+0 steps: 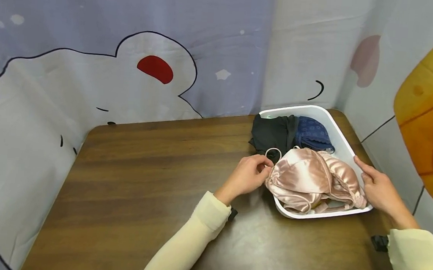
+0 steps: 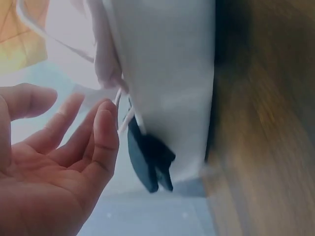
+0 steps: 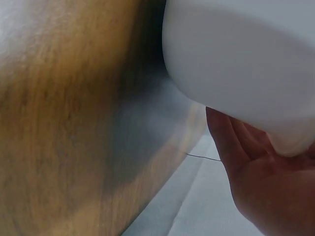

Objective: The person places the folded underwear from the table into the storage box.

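A shiny pink satin bra lies heaped at the near end of a white bin, with a thin strap looping up at its left. My left hand is at the bra's left edge. In the left wrist view the fingertips come right up to the strap, while the thumb stands apart from the fingers. At the bin's right side, my right hand holds the rim, index finger stretched along it. The right wrist view has the fingers against the outer wall.
Behind the pink bra, a black garment and a blue lace bra fill the far end of the bin. The black cloth hangs over the left rim. A wooden table carries the bin, and a printed curtain encloses the back and sides.
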`<state>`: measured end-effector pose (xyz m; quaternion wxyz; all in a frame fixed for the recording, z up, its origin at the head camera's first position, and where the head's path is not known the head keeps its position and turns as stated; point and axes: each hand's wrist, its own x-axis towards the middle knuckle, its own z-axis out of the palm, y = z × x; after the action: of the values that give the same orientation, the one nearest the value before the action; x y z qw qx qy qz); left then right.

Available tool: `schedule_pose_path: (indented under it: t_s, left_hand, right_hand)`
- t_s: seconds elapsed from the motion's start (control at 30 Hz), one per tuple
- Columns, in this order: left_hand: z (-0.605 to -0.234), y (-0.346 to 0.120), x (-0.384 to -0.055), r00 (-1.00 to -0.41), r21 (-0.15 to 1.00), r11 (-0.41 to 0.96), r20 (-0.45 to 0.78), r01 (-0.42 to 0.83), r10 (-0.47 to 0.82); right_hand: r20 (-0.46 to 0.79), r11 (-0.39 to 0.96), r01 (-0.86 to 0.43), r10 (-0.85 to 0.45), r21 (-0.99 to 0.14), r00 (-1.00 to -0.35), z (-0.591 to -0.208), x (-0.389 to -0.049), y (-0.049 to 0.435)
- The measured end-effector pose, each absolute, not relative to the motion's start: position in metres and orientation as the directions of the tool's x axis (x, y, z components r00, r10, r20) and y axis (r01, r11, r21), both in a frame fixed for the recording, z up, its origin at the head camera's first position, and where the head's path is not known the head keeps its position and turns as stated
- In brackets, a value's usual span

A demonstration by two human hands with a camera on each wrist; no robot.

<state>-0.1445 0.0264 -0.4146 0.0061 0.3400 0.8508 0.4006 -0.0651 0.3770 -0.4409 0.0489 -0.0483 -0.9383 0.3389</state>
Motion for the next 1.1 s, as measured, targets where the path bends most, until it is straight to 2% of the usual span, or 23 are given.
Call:
schedule_pose_path:
  t_s: [0.3,0.5,0.7,0.97,1.1]
  left_hand:
    - [-0.415,-0.018,-0.138,-0.767,0.740,0.368,0.301,0.563,0.566]
    - [-0.410,-0.072,-0.132,-0.810,0.754,0.358,0.380,0.551,0.446]
    - [-0.405,-0.121,-0.125,-0.835,0.708,0.449,0.409,0.545,0.368]
    - [-0.402,-0.147,-0.109,-0.830,0.589,0.588,0.328,0.554,0.452]
    - [-0.399,-0.149,-0.104,-0.838,0.551,0.636,0.285,0.540,0.465]
  right_hand:
    - [0.027,0.769,0.089,0.137,-0.633,-0.990,-0.443,-0.069,0.383]
    - [0.032,0.779,0.093,0.143,-0.621,-0.989,-0.445,-0.066,0.386]
    - [0.060,0.792,0.067,0.130,-0.607,-0.990,-0.444,-0.062,0.390]
    - [0.022,0.771,0.067,0.105,-0.633,-0.994,-0.433,-0.060,0.396]
    - [0.064,0.742,0.048,0.122,-0.669,-0.990,-0.420,-0.061,0.394]
